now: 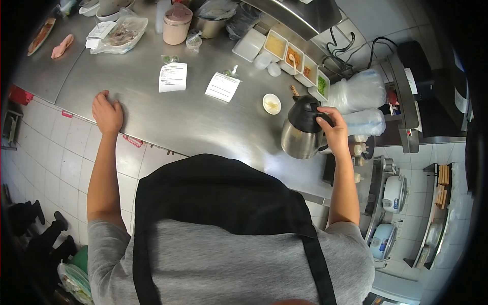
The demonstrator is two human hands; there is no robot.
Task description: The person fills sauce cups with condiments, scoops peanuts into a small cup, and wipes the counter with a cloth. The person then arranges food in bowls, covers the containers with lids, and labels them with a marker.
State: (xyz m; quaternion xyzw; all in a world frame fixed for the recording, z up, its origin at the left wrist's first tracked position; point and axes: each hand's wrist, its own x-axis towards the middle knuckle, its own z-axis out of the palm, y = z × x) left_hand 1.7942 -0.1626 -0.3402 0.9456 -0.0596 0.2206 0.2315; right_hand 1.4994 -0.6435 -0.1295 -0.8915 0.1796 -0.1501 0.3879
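Observation:
My right hand (333, 131) grips the handle of a steel thermal jug (301, 133) with a black lid, upright on the steel counter (213, 134). My left hand (107, 113) rests on the counter's front edge at the left, thumb apart from the fingers, holding nothing. Just left of the jug sits a small white dish (272, 104) with something pale yellow in it. Farther left lie two printed slips, one paper slip (173, 77) and another slip (222, 87), each beside a small bag with green bits.
White containers of chopped food, one with green pieces (322, 84), line the back right. Wrapped plastic stacks (363, 91) stand beside them. A pink lidded jar (177, 24) and a bagged item (122, 34) stand at the back left. Another person's dark shoes (60, 221) show at lower left.

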